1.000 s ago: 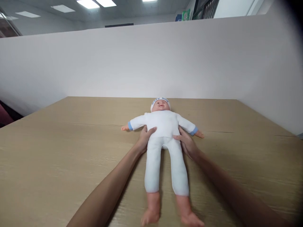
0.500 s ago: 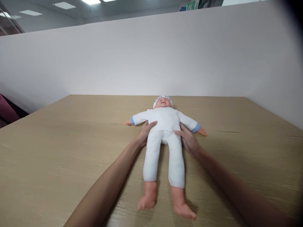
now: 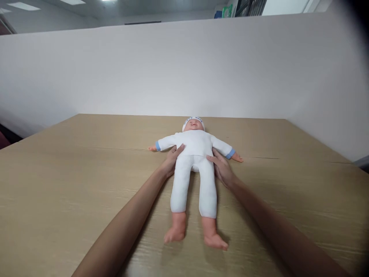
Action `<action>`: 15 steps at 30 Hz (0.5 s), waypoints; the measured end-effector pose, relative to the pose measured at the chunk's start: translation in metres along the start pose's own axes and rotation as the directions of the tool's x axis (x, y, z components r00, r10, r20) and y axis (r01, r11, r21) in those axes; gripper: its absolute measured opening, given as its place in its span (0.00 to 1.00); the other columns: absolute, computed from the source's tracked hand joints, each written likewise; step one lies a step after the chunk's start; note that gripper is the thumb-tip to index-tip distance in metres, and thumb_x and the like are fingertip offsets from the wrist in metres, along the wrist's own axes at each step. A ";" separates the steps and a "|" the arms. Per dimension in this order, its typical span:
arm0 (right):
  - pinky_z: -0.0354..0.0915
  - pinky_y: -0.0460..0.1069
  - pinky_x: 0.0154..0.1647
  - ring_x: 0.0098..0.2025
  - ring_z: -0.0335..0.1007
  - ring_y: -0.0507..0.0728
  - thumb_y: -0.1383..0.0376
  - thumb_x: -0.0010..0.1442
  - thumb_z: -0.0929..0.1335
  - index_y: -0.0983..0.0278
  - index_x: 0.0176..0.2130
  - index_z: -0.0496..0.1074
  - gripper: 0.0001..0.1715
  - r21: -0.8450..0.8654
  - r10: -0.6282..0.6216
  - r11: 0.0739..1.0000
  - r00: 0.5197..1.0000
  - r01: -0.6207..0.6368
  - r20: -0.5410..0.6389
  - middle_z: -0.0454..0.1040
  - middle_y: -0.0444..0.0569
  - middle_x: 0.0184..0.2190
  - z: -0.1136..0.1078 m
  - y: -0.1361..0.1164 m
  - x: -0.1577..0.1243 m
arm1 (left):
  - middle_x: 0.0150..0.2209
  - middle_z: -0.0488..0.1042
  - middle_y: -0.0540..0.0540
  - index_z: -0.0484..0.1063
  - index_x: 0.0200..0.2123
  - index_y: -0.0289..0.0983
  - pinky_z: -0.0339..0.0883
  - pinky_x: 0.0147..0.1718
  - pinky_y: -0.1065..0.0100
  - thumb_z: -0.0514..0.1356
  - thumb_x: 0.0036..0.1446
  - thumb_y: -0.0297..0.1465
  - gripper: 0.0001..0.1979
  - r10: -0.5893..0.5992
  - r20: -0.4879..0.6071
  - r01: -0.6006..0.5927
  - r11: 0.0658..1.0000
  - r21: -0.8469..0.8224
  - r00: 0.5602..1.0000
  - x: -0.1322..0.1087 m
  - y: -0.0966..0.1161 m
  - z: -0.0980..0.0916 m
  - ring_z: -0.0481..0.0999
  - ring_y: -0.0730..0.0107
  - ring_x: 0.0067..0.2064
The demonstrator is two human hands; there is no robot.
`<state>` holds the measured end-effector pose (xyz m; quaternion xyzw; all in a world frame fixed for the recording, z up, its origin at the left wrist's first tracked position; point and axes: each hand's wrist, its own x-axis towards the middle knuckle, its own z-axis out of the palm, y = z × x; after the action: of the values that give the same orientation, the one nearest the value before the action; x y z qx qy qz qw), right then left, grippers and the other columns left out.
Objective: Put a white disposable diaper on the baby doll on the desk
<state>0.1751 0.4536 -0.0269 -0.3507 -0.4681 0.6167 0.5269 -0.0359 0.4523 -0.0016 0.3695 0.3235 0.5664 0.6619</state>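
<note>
A baby doll (image 3: 194, 154) in a white suit with blue cuffs and a white cap lies on its back on a wooden table (image 3: 72, 181), head away from me, bare feet toward me. My left hand (image 3: 172, 161) grips the doll's waist on its left side, thumb over the front. On the other side of the waist my right hand (image 3: 220, 168) holds it the same way. Both forearms stretch forward over the table.
A white partition wall (image 3: 184, 69) stands along the table's far edge and right side. The table's left edge drops off near a dark red seat (image 3: 2, 140). Ceiling lights show above the partition.
The doll, held in both hands, has slid farther from me across the table, its feet now well inside the view. My grip on the waist is unchanged.
</note>
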 end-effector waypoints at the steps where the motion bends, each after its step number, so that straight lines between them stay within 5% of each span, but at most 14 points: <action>1: 0.61 0.62 0.73 0.71 0.64 0.67 0.55 0.58 0.75 0.51 0.68 0.66 0.41 -0.017 -0.008 1.000 1.000 0.008 -0.021 0.71 0.41 0.67 -0.001 0.002 -0.001 | 0.60 0.78 0.36 0.72 0.60 0.35 0.69 0.63 0.52 0.69 0.62 0.41 0.27 0.011 -0.006 -0.011 1.000 -0.002 1.000 -0.003 0.000 0.001 0.76 0.47 0.61; 6: 0.54 0.61 0.76 0.76 0.53 0.64 0.50 0.58 0.76 0.51 0.68 0.66 0.43 -0.090 -0.055 0.995 0.997 0.050 -0.054 0.63 0.41 0.72 -0.004 0.006 -0.015 | 0.63 0.75 0.38 0.71 0.62 0.38 0.69 0.63 0.48 0.71 0.58 0.40 0.31 0.036 0.005 -0.037 0.998 0.060 0.999 -0.024 -0.002 0.004 0.75 0.43 0.63; 15: 0.53 0.62 0.76 0.77 0.50 0.64 0.53 0.60 0.77 0.54 0.75 0.51 0.55 -0.255 -0.156 0.950 0.982 0.177 0.104 0.53 0.48 0.77 0.005 0.002 -0.052 | 0.67 0.71 0.40 0.66 0.67 0.41 0.63 0.66 0.49 0.73 0.54 0.35 0.38 0.081 0.020 -0.084 0.958 0.274 0.996 -0.058 -0.004 0.006 0.66 0.39 0.69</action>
<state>0.1799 0.4017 -0.0303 -0.3512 -0.5951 0.5162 0.5060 -0.0373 0.3941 -0.0016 0.4734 0.3805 0.5415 0.5813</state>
